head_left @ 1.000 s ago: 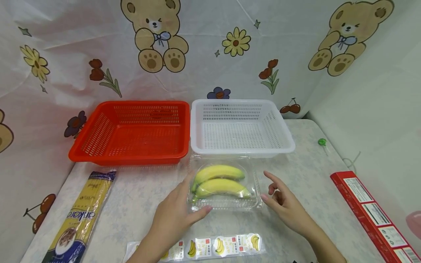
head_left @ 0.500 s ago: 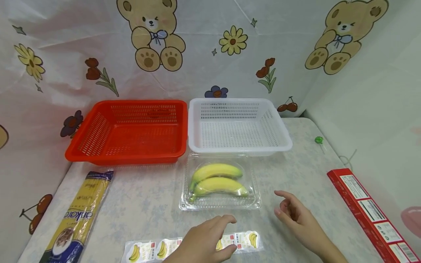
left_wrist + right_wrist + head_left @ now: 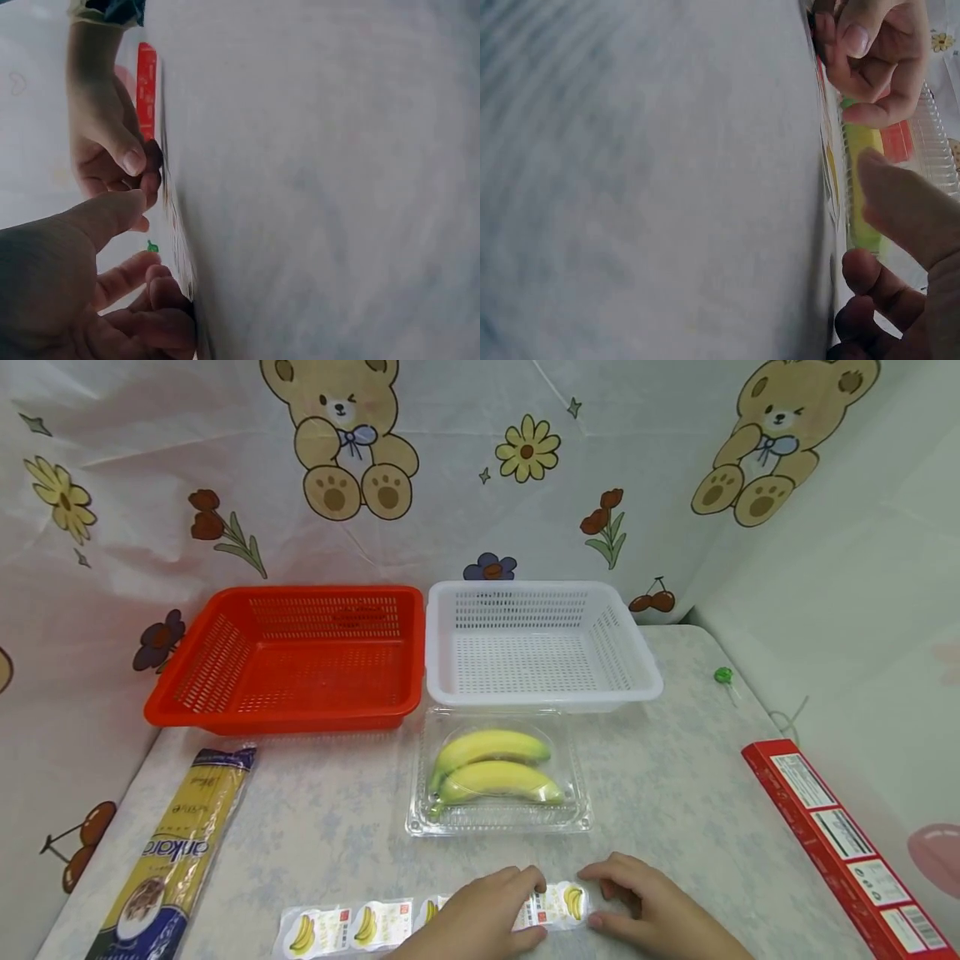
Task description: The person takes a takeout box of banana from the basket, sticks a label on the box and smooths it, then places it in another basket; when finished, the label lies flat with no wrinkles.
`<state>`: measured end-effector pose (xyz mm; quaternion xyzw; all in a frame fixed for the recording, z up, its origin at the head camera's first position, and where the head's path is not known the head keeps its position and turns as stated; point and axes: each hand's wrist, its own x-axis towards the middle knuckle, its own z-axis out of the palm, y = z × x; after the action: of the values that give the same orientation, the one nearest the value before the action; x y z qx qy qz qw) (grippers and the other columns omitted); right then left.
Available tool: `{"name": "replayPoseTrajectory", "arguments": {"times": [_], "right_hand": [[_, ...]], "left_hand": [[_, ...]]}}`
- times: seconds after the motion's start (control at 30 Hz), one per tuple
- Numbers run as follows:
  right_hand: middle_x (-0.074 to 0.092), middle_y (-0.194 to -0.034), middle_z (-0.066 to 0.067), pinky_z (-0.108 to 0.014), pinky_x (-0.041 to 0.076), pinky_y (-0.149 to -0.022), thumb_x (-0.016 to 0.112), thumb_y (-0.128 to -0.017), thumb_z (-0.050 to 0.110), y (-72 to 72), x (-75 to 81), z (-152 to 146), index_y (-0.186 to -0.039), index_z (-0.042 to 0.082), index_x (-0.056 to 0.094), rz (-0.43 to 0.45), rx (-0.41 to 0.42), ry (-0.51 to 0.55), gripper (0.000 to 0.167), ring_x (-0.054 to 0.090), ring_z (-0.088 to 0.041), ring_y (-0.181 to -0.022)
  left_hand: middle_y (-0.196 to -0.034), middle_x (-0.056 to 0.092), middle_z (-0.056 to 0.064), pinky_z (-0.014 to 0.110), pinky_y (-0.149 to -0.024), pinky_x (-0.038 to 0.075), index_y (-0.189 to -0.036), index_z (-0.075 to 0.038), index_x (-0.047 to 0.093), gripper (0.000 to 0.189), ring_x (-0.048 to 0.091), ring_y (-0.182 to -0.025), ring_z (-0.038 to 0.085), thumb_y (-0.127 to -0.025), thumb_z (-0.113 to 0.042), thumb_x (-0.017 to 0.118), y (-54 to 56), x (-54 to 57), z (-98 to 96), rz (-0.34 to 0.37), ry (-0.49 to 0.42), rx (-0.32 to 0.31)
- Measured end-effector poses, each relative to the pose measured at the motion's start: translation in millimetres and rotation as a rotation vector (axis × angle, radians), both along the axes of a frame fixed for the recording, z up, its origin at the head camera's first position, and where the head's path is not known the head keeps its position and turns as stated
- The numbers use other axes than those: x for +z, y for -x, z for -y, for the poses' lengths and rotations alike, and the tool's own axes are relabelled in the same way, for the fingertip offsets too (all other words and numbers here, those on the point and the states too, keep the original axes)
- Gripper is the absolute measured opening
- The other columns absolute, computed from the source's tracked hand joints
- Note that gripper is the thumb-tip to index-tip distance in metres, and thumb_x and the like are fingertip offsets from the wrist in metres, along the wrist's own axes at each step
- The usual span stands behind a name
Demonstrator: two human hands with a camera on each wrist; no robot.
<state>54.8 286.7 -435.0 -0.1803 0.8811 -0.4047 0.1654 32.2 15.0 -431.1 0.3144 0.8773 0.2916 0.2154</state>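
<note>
A strip of banana-print stickers (image 3: 382, 925) lies flat near the front of the table. My left hand (image 3: 487, 914) rests over its middle, covering part of it, with thumb and forefinger spread apart. At the strip's right end, my right hand (image 3: 652, 910) has its bent fingers and thumb beside the last sticker, a gap between them. The right wrist view shows the strip edge-on (image 3: 829, 161), and the right thumb (image 3: 900, 202) stands away from the fingers. Behind the hands sits a clear plastic clamshell box (image 3: 495, 828) with two bananas (image 3: 498, 781) inside.
A red basket (image 3: 322, 720) and a white basket (image 3: 543, 700) stand side by side at the back. On the left lies a pack of pasta (image 3: 180, 852). A long red box (image 3: 840, 835) lies along the right side, below a green lollipop (image 3: 723, 676).
Both hands have left the sides of the clamshell box and come down toward the front. The left is now over the sticker strip, the right at its right end.
</note>
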Motion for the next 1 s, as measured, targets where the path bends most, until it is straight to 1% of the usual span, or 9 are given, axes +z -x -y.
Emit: {"name": "replayPoseTrajectory", "arguments": {"times": [0.03,0.17,0.37,0.43,0.53,0.63,0.8,0.9,1.0], "right_hand": [[0.054,-0.09,0.013,-0.018,0.046,-0.065,0.072,-0.087,0.045,-0.5,-0.6,1.2,-0.123,0.027,0.064,0.007,0.002,-0.03,0.041,0.051,0.001,-0.081],[0.055,-0.093,0.018,-0.019,0.046,-0.069,0.07,-0.086,0.052,-1.7,-3.3,5.3,-0.122,0.031,0.065,-0.054,0.009,-0.101,0.042,0.049,0.003,-0.085],[0.053,-0.088,0.021,-0.014,0.042,-0.065,0.072,-0.087,0.045,-2.3,-8.9,9.5,-0.117,0.031,0.068,-0.202,0.02,-0.11,0.034,0.045,0.006,-0.08],[0.052,-0.088,0.021,-0.014,0.042,-0.064,0.072,-0.087,0.044,-2.3,-9.5,9.9,-0.116,0.031,0.069,-0.204,0.019,-0.108,0.032,0.045,0.006,-0.079],[0.053,-0.088,0.021,-0.015,0.042,-0.062,0.07,-0.088,0.044,-1.8,-9.8,10.2,-0.115,0.031,0.069,-0.174,0.016,-0.106,0.03,0.044,0.007,-0.077],[0.054,-0.089,0.021,-0.015,0.042,-0.061,0.07,-0.09,0.041,-1.3,-11.3,10.4,-0.114,0.03,0.069,-0.201,0.027,-0.082,0.027,0.043,0.007,-0.074],[0.052,-0.087,0.024,-0.013,0.04,-0.06,0.072,-0.09,0.032,-1.8,-14.4,12.4,-0.111,0.03,0.07,-0.314,0.03,-0.063,0.021,0.042,0.008,-0.073],[0.049,-0.085,0.026,-0.014,0.04,-0.06,0.072,-0.09,0.033,-2.0,-13.7,14.1,-0.109,0.032,0.07,-0.325,0.015,-0.085,0.019,0.043,0.009,-0.072],[0.048,-0.083,0.026,-0.014,0.04,-0.061,0.071,-0.091,0.033,-1.9,-12.9,15.0,-0.109,0.032,0.07,-0.327,0.013,-0.094,0.018,0.043,0.008,-0.073]], "left_hand": [[-0.094,0.061,-0.016,0.02,-0.066,0.048,-0.117,-0.027,0.057,0.036,0.053,-0.076,-0.004,-0.088,-0.041,0.074,-0.6,-1.7,-0.6,-0.018,0.015,-0.006],[-0.096,0.063,-0.014,0.019,-0.068,0.049,-0.117,-0.025,0.059,0.038,0.057,-0.079,-0.003,-0.087,-0.043,0.074,-2.3,-5.5,-3.4,-0.056,0.046,-0.008],[-0.089,0.06,-0.015,0.018,-0.06,0.044,-0.116,-0.027,0.057,0.038,0.051,-0.07,-0.004,-0.086,-0.044,0.074,-2.9,-10.9,-8.0,-0.105,0.064,0.008],[-0.088,0.059,-0.016,0.018,-0.058,0.043,-0.115,-0.027,0.057,0.038,0.049,-0.067,-0.005,-0.086,-0.044,0.075,-2.8,-12.8,-9.1,-0.123,0.063,0.007],[-0.084,0.057,-0.017,0.017,-0.057,0.041,-0.114,-0.027,0.056,0.038,0.047,-0.065,-0.005,-0.086,-0.044,0.075,-2.9,-14.0,-9.5,-0.146,0.057,0.003],[-0.08,0.054,-0.018,0.017,-0.057,0.04,-0.113,-0.027,0.056,0.037,0.044,-0.063,-0.005,-0.086,-0.045,0.074,-3.3,-13.4,-9.7,-0.152,0.049,0.007],[-0.081,0.055,-0.018,0.02,-0.057,0.04,-0.112,-0.029,0.056,0.036,0.047,-0.065,-0.004,-0.086,-0.047,0.073,-2.9,-11.1,-10.7,-0.12,0.052,0.03],[-0.084,0.058,-0.018,0.021,-0.058,0.042,-0.111,-0.03,0.056,0.035,0.051,-0.069,-0.003,-0.086,-0.048,0.073,-2.7,-10.2,-10.8,-0.118,0.054,0.038],[-0.084,0.059,-0.017,0.022,-0.058,0.042,-0.11,-0.03,0.056,0.035,0.052,-0.069,-0.003,-0.086,-0.047,0.074,-3.0,-10.7,-10.9,-0.142,0.047,0.036]]}}
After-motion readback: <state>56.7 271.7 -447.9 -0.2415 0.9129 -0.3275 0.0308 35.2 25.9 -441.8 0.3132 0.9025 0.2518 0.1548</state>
